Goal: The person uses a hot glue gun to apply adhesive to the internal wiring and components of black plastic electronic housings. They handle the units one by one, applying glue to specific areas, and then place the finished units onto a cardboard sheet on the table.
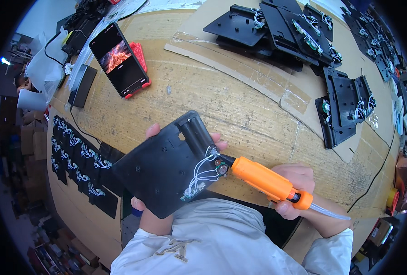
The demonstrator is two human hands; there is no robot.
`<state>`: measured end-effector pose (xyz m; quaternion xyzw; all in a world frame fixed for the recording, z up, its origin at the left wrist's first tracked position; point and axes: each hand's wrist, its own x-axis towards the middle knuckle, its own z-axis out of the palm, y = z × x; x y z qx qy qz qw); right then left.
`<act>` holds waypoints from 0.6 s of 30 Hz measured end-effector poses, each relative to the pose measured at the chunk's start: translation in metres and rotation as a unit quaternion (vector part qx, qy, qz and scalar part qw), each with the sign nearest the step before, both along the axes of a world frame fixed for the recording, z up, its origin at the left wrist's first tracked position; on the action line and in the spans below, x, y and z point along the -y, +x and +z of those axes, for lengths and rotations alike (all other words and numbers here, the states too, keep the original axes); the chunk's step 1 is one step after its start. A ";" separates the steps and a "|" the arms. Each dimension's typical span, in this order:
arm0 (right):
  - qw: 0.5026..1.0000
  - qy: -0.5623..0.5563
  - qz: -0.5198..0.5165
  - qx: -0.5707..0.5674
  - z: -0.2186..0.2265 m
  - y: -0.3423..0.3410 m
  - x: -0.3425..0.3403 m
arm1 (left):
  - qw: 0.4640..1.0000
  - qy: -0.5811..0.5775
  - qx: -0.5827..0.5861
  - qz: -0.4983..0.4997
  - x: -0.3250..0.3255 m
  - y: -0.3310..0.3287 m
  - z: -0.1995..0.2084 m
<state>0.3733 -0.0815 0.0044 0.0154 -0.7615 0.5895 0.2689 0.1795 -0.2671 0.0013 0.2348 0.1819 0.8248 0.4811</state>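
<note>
Left grip [138, 204] clamps a rectangular black plastic panel [151, 174], likely steadying it; beside it, right grip [298, 179] clasps a cylindrical orange plastic glue gun [263, 178].

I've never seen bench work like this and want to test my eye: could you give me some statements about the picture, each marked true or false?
The left hand holds a black panel. True.
The right hand holds an orange glue gun. True.
The gun's black nozzle points away from the panel. False: it points toward it.
The panel's wires are red. False: they are white.
The phone shows a blank screen. False: its screen shows a fiery picture.
More black panels lie on cardboard at the upper right. True.
</note>
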 end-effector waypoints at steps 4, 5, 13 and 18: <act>1.000 0.023 -0.001 0.014 0.002 0.002 -0.002 | 1.000 -0.004 0.011 -0.002 -0.002 0.001 0.003; 1.000 0.028 -0.002 0.015 0.001 0.002 -0.002 | 1.000 -0.008 0.015 -0.003 -0.002 0.000 0.003; 0.999 0.034 -0.007 -0.015 -0.002 -0.001 0.002 | 0.997 -0.035 0.069 -0.002 -0.003 0.001 0.005; 0.995 0.082 -0.020 0.045 0.001 0.006 0.004 | 0.950 -0.076 0.302 0.038 -0.006 0.010 0.005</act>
